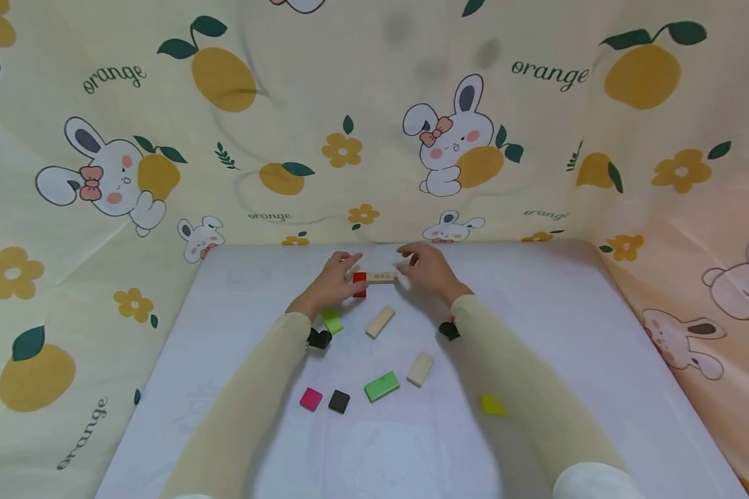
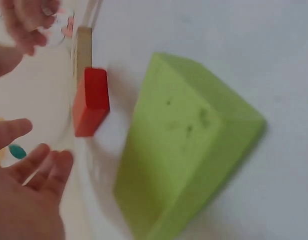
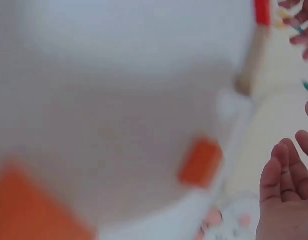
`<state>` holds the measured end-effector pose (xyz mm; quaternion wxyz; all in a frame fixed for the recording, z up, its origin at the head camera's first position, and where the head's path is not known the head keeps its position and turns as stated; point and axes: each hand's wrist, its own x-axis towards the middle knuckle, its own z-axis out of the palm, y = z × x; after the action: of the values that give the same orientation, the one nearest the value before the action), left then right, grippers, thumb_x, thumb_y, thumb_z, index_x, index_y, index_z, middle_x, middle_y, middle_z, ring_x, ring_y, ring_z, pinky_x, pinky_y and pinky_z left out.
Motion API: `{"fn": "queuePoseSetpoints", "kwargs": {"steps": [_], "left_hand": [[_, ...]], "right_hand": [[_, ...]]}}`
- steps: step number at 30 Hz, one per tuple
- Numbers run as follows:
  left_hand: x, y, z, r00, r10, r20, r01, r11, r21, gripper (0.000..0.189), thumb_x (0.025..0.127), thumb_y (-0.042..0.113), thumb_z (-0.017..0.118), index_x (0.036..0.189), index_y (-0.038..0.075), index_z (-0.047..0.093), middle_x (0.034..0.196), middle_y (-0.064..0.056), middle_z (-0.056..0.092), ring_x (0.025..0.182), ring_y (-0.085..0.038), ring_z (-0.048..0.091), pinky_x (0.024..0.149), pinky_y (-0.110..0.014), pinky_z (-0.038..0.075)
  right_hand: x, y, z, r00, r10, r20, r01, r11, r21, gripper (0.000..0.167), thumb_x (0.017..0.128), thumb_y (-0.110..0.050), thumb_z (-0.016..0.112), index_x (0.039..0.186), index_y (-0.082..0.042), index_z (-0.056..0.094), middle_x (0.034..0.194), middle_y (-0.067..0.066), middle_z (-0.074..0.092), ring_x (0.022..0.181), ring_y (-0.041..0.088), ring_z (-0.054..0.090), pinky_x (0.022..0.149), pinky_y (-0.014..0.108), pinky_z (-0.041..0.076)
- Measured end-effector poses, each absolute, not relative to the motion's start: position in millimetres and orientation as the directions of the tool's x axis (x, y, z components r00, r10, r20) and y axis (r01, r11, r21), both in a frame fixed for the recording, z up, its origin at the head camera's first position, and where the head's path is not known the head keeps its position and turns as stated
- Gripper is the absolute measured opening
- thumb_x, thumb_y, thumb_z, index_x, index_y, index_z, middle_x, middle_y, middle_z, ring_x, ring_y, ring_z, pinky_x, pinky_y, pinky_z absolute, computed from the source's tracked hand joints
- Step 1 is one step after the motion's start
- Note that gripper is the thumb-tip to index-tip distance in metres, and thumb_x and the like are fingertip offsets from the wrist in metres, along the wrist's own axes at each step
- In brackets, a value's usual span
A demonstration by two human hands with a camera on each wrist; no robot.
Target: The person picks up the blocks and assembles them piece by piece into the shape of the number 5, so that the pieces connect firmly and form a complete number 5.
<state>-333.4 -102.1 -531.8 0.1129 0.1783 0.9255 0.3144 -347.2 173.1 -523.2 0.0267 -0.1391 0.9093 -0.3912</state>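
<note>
Sleeves (image 1: 250,402) are leading to left hand (image 1: 332,280) and right hand (image 1: 432,269), both wide and empty, flanking the far plank (image 1: 382,278), which is lying left to right, red block (image 2: 93,102) nearer the left hand.

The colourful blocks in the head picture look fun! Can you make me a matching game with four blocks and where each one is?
Blocks
1. Red block
2. Black block
3. Yellow block
4. Light green block

Places
A. Beside the right sleeve
B. Beside the left wrist
C. At the left end of the wooden block with markings
D. Just right of the pink block

Right pairs: 1-C, 2-D, 3-A, 4-B
</note>
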Motion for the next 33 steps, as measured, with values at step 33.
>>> {"fn": "queuePoseSetpoints", "kwargs": {"steps": [33], "left_hand": [[-300.0, -64.0, -525.4, -0.842, 0.526, -0.117, 0.491, 0.838, 0.236, 0.066, 0.113, 0.053, 0.045, 0.161, 0.008, 0.051, 0.153, -0.011, 0.049, 0.137, -0.025, 0.045, 0.115, -0.041, 0.043]], "right_hand": [[-327.9, 232.4, -539.1, -0.938, -0.298, -0.174, -0.116, 0.747, -0.654, 0.043, 0.099, -0.016, 0.077, 0.141, -0.01, 0.071, 0.124, 0.009, 0.067, 0.112, 0.031, 0.059, 0.103, 0.048, 0.051]]}}
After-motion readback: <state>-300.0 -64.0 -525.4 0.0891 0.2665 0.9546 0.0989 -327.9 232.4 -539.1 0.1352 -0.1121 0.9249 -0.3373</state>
